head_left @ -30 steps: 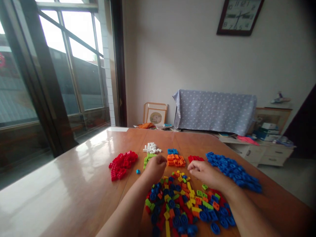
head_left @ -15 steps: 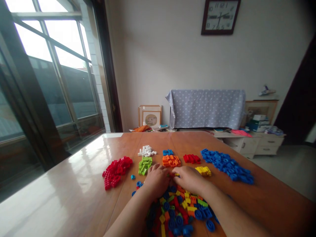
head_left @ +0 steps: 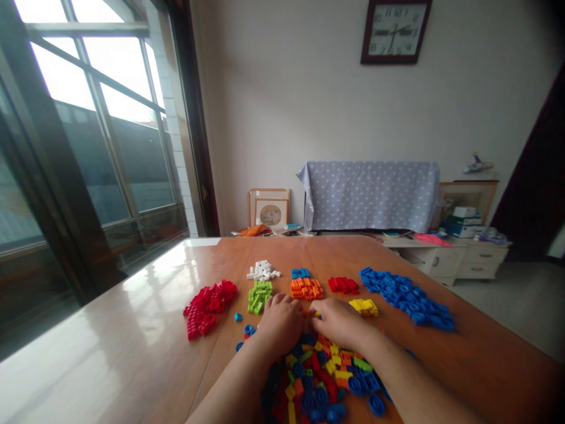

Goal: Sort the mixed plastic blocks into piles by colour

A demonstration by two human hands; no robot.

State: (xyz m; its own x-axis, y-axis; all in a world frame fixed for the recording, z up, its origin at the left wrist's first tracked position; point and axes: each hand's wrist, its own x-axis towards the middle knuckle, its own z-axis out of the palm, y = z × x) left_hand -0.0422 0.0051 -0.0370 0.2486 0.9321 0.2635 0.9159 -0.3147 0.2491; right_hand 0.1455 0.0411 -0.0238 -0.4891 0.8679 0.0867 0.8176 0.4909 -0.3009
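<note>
Both hands meet over the far edge of a pile of mixed building bricks [head_left: 324, 377] in yellow, red, orange, green and blue, with round blue pieces among them. My left hand [head_left: 282, 320] has its fingers curled downward; whatever they grip is hidden. Close beside it, my right hand [head_left: 335, 321] is closed, and a bit of a yellow building brick [head_left: 317, 315] shows between its thumb and fingers. Just beyond the left fingers lie lime green bricks [head_left: 259, 296]. Orange bricks [head_left: 306, 289] lie past the gap between the hands, and yellow bricks [head_left: 364, 307] beyond the right wrist.
On the wooden table [head_left: 145, 347], crimson bricks [head_left: 209, 306] are grouped at left, white bricks [head_left: 263, 270] farther back. Small blue bricks [head_left: 301, 273], red bricks [head_left: 343, 285] and a large blue heap [head_left: 406, 297] extend rightward. A lone light-blue brick [head_left: 238, 317] lies left of my hand.
My hands stay almost in place, with only slight finger movement between them. The sorted groups and the mixed pile look the same.
</note>
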